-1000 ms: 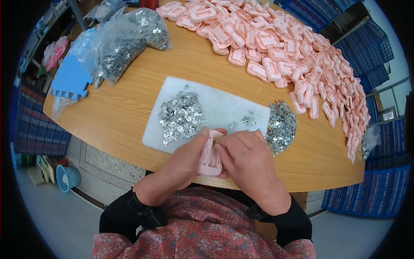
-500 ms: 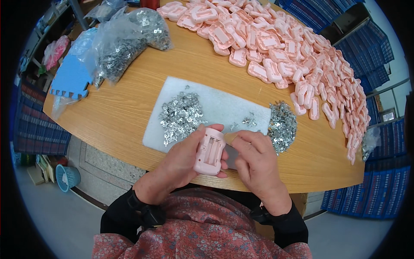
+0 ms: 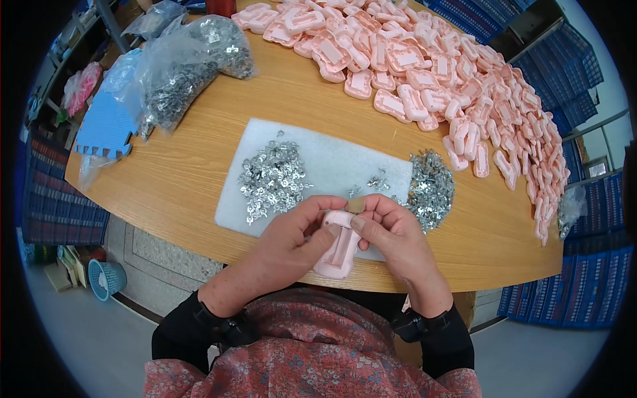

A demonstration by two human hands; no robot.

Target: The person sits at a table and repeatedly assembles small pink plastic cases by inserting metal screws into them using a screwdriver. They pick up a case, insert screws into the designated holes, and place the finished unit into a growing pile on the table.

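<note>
A pink plastic casing with a long open recess is held over the table's near edge. My left hand is closed around its left side, thumb on its upper part. My right hand grips the upper right of the same casing, thumb pressed by the recess's top end. A tan covering wraps one right fingertip. Whether a small metal piece lies under the thumbs is hidden. Just beyond, a white foam pad carries a heap of small silver metal pieces and a few loose ones.
Another heap of metal pieces lies at the pad's right edge. Many pink casings spread across the far and right table. Clear bags of metal parts and a blue foam mat sit at left. A blue basket stands on the floor.
My right hand has come left onto the casing's top, thumb now against it. The left thumb has moved onto the casing's face, and the casing has shifted slightly right and down.
</note>
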